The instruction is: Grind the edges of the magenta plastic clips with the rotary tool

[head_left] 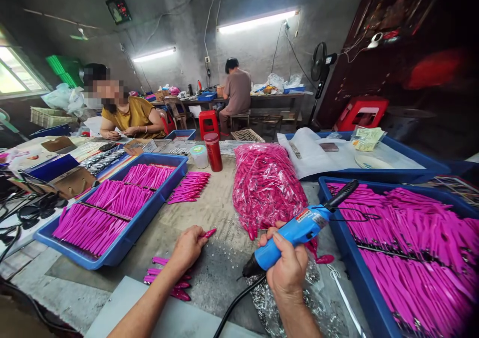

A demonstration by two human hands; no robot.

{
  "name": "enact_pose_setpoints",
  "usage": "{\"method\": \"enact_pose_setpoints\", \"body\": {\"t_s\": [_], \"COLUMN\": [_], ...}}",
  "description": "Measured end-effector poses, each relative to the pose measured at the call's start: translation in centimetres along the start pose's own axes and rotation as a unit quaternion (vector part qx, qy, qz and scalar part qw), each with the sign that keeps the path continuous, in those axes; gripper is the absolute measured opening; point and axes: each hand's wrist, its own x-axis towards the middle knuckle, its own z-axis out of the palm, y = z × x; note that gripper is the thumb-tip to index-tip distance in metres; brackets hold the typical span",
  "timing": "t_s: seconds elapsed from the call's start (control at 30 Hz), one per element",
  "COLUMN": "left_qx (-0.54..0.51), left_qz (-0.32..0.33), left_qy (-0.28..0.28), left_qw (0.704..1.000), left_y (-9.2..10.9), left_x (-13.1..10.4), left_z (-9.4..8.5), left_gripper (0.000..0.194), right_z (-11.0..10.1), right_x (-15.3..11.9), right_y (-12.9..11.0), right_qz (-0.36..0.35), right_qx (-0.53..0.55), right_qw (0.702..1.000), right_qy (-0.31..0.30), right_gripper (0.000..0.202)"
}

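My right hand [290,265] is wrapped round a blue electric screwdriver [286,240], its black tip pointing down and left over the table. The fingers of my left hand [189,245] are closed on a small glossy magenta plastic piece [210,233], whose pointed end sticks out to the right. Small shiny metal rings [226,253] lie scattered between the hands. Partly hidden behind my left forearm is a short row of magenta pieces [180,294]. A clear bag of glossy magenta pieces [265,188] rests just beyond the screwdriver.
Blue trays full of long magenta strips stand left [112,258] and right [359,288]. Beyond are a red bottle [213,153], a lidded tub [199,157] and another strip row [189,187]. A clear bag of metal parts [269,298] lies under my right wrist. Two people sit farther back.
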Motion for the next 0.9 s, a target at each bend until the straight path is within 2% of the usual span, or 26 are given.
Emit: {"method": "enact_pose_setpoints", "body": {"t_s": [0.1, 0.3, 0.47, 0.9], "left_qx": [0.008, -0.015, -0.063, -0.083], "left_qz": [0.015, 0.023, 0.009, 0.001], "left_qy": [0.004, -0.003, 0.004, -0.001], "left_qw": [1.0, 1.0, 0.998, 0.997], "left_y": [0.17, -0.17, -0.43, -0.56], "left_x": [-0.08, 0.11, 0.11, 0.24], "left_z": [-0.11, -0.44, -0.51, -0.95], "left_gripper": [0.012, 0.008, 0.011, 0.02], "right_z": [0.01, 0.01, 0.11, 0.14], "right_x": [0.0, 0.06, 0.07, 0.14], "right_y": [0.02, 0.04, -0.05, -0.1], "right_qz": [-0.001, 0.007, 0.009, 0.009], "right_qx": [0.002, 0.012, 0.014, 0.008], "right_qw": [1.0, 1.0, 1.0, 1.0], "right_qy": [0.003, 0.008, 0.005, 0.0], "right_gripper": [0.035, 0.038, 0.038, 0.04]}}
